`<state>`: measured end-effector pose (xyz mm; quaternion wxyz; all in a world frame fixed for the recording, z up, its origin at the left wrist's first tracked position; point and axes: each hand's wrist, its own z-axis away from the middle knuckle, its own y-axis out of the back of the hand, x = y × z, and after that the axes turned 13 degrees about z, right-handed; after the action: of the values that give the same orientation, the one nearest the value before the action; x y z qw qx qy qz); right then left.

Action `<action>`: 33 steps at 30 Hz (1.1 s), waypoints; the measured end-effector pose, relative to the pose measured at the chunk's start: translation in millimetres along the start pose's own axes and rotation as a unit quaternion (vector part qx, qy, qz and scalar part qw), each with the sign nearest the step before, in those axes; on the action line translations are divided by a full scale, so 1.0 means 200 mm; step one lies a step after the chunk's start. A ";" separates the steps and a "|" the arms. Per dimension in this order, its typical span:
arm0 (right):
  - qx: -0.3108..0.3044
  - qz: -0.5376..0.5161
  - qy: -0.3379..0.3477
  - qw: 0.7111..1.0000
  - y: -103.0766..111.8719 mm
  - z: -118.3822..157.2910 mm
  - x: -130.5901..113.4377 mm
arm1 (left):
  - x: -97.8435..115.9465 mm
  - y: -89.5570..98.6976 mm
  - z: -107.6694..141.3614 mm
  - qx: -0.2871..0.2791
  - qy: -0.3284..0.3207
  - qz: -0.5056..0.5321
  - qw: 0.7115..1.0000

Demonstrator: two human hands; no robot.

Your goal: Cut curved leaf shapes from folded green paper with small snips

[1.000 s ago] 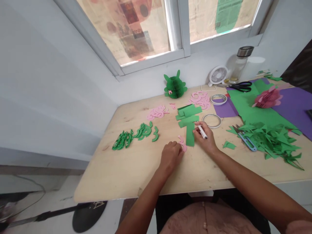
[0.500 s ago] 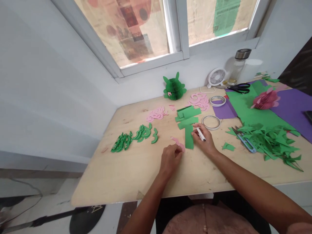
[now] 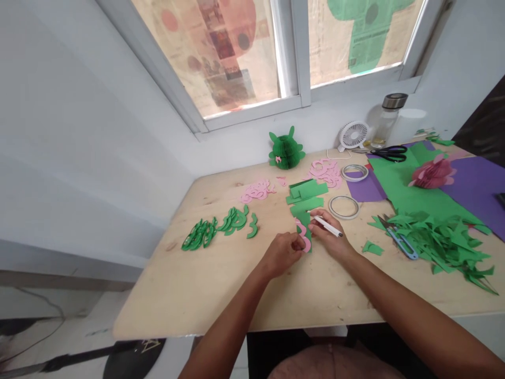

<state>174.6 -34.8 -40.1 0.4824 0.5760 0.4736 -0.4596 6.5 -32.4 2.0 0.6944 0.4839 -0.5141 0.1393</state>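
Observation:
My left hand (image 3: 284, 253) is closed, its fingertips pinching the lower end of a pink wavy paper cutout (image 3: 303, 234). That cutout lies over a green paper strip (image 3: 303, 217) on the table. On the strip's right side, my right hand (image 3: 329, 231) holds a white pen (image 3: 326, 225) between its fingers, dark end pointing down to the right. Its fingertips touch the strip's edge. Just beyond are more green paper strips (image 3: 311, 190). Left of my hands lie green curved cutouts (image 3: 233, 218), and another pile of green cutouts (image 3: 199, 234) is farther left.
Pink cutouts (image 3: 256, 190) and a green paper figure (image 3: 287, 152) are toward the back. Tape rolls (image 3: 344, 207) sit right of the strips. Blue-handled snips (image 3: 402, 243) rest by green scraps (image 3: 445, 245). Black scissors (image 3: 390, 153), a small fan (image 3: 354, 136) and a glass bottle (image 3: 384, 126) stand behind.
My left hand has moved right, bringing the pink cutout from beside the green strip onto it. The pen in my right hand has tilted flatter.

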 end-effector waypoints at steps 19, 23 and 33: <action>-0.020 -0.023 0.000 1.000 -0.03 0.01 0.00 | -0.01 0.00 0.00 -0.021 0.033 0.025 0.999; 0.009 -0.025 -0.015 1.000 -0.03 0.00 0.01 | -0.02 -0.01 0.02 0.019 0.034 0.100 0.994; 0.013 -0.068 -0.049 0.996 -0.02 -0.01 0.04 | -0.03 -0.04 -0.03 0.109 0.134 0.400 0.900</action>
<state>171.4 -31.6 -48.0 0.4654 0.5252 0.4815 -0.5251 13.2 -30.5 -7.6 0.5854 0.2873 -0.5480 0.5239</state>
